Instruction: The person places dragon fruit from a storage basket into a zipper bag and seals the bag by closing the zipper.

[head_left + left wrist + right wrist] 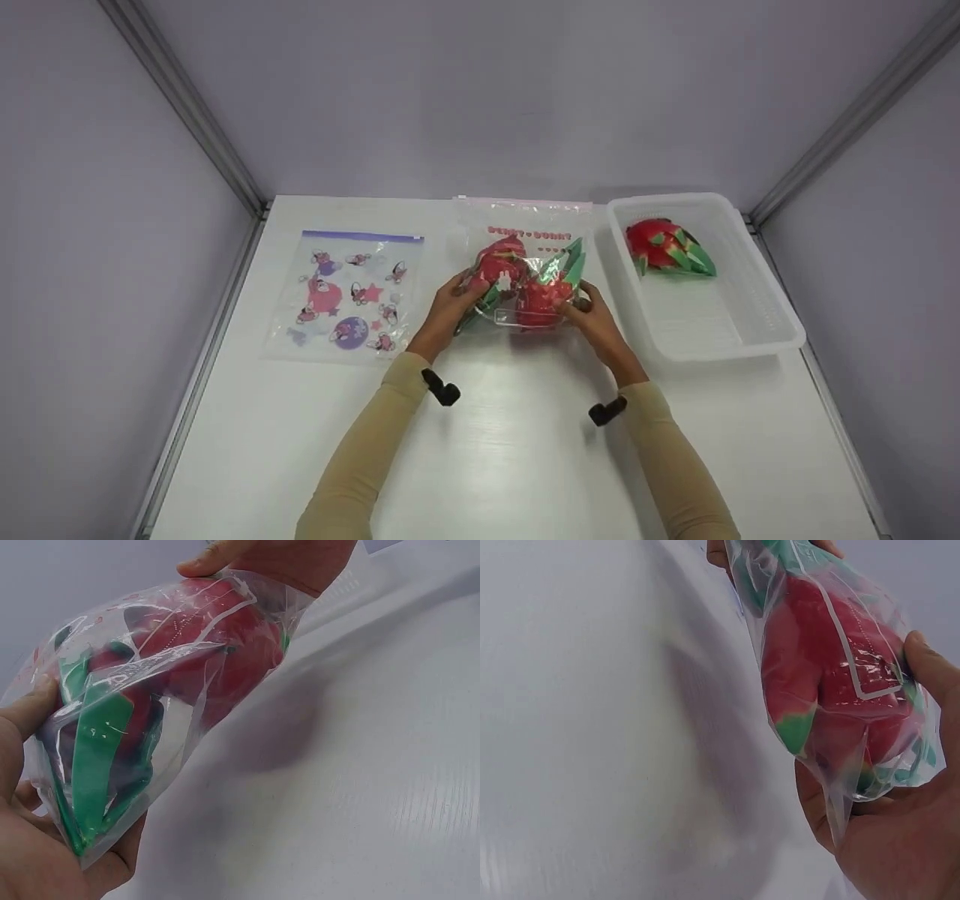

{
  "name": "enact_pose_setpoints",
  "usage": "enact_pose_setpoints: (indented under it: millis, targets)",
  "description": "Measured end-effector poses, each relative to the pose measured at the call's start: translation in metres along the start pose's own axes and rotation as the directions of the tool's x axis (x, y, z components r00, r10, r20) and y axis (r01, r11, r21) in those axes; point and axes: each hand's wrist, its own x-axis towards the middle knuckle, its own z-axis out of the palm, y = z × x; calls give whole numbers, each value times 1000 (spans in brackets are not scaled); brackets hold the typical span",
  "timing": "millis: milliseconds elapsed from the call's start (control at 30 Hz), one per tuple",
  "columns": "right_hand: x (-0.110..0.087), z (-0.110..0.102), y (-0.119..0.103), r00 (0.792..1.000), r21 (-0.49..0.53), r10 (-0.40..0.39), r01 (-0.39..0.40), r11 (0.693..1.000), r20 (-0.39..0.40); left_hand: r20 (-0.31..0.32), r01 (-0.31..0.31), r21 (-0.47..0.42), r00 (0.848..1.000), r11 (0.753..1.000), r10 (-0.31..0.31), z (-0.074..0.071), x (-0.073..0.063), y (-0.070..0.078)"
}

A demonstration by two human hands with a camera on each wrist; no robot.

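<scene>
Between both hands is a clear zip bag [529, 217] with a pink top strip and red lettering. Inside it lie two red dragon fruits with green leaf tips, a left one [501, 259] and a right one [541, 300]. My left hand [452, 304] grips the bag's lower left side, thumb in front and fingers behind. The right hand [592, 319] grips the lower right side the same way. In both wrist views the bag [180, 682] hangs above the table, its shadow below. The right wrist view shows a fruit [795, 652] pressed against the film.
A flat clear zip bag [352, 300] with a purple strip and cartoon prints lies at the left. At the right stands a white plastic basket [697, 330] holding one dragon fruit [656, 244]. Grey walls [487, 97] enclose the white table [487, 450] at the back and sides.
</scene>
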Motion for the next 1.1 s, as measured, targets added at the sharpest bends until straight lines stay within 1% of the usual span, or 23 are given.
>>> enact_pose_setpoints:
  millis: [100, 233, 400, 533, 667, 800, 967, 1100]
  targets:
    - [3, -1, -2, 999, 7, -7, 7, 1000, -38, 11, 25, -41, 1000, 999, -24, 2, 0, 2]
    - [7, 0, -3, 998, 0, -6, 6, 1000, -62, 16, 41, -96, 999, 995, -39, 2, 2, 1]
    - [15, 1, -3, 996, 4, 20, -20, 1000, -82, -22, 1, -108, 1000, 994, -4, 1, 8, 1]
    - [21, 2, -4, 994, 14, 45, -44, 999, -95, -37, -24, -123, 999, 992, 20, 2, 13, 3]
    - [27, 1, -7, 994, 41, 54, -50, 998, -93, -56, -8, -162, 998, 987, -1, 5, 19, 8]
    - [36, 0, -9, 992, 59, 62, -56, 997, -109, -68, 11, -189, 997, 982, -24, 9, 26, 10]
    - [44, 2, -8, 991, 49, 64, -58, 997, -121, -75, 2, -197, 997, 980, -17, 11, 32, 9]
    - [47, 2, -5, 991, 54, 58, -52, 997, -118, -57, 2, -195, 998, 981, -14, 10, 34, 6]
